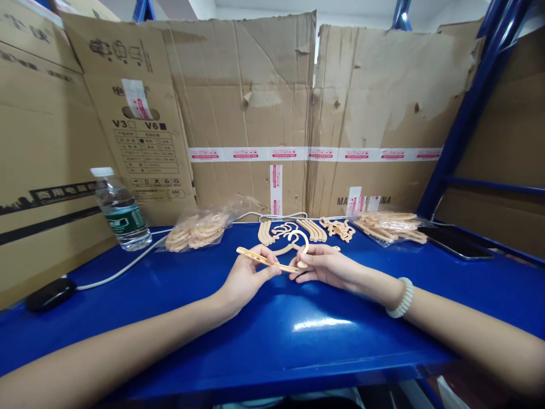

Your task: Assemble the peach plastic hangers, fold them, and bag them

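Above the blue table [323, 352], my left hand [242, 284] pinches a flat, beige hanger arm [255, 257] with slots along it. My right hand [326, 266] grips a beige hanger hook [305, 241] by its lower end, close to the right end of the arm. Whether the two parts are joined there, I cannot tell. Just behind my fingers lies another curved beige piece [283, 250], partly hidden. Farther back are curved strips in a left stack [264, 233] and a right stack [313, 230], loose hooks [284, 228] between them, and a pile of small wavy parts [339, 229].
Clear bags of beige parts lie at the left [198, 230] and right [392, 227]. A water bottle [124, 216], a black device [51, 293] with a white cable [123, 271], and a phone [460, 244] are farther out. Cardboard [242, 113] walls the back.
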Available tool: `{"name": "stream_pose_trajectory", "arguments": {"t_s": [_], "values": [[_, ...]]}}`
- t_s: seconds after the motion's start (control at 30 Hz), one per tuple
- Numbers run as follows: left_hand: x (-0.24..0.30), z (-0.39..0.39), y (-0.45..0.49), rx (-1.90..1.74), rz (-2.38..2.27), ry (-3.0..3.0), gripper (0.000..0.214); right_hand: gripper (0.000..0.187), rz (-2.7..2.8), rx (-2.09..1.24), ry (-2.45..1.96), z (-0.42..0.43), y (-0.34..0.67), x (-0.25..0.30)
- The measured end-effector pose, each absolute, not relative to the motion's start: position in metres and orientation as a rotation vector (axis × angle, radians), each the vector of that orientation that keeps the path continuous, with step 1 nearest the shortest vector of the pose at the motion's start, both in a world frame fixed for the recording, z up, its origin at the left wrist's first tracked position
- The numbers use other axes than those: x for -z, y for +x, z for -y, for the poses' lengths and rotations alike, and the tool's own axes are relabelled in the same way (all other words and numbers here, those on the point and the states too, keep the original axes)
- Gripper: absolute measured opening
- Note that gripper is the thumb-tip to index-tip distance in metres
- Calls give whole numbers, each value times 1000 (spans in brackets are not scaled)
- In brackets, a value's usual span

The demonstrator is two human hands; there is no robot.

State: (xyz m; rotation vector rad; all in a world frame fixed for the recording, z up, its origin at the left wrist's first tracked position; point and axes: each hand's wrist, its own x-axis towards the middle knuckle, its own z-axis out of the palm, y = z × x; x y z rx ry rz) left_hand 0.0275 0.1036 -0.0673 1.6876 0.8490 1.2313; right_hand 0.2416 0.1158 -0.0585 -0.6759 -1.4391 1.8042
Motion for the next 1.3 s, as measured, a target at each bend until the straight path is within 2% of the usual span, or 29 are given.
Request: {"name": "stream_pose_trajectory", "arguments": {"t_s": [0.27,1.0,1.3], "values": [[65,-102,29,-1307,-885,1792,20,25,1445,-1789,-739,-117,241,59],[59,-98,27,-1174,-772,2096,19,39,1445,-1542,-845,-115,234,68],[56,-96,32,-1132,-832,1985,20,32,1550,-1388,-863,-111,230,67]]}}
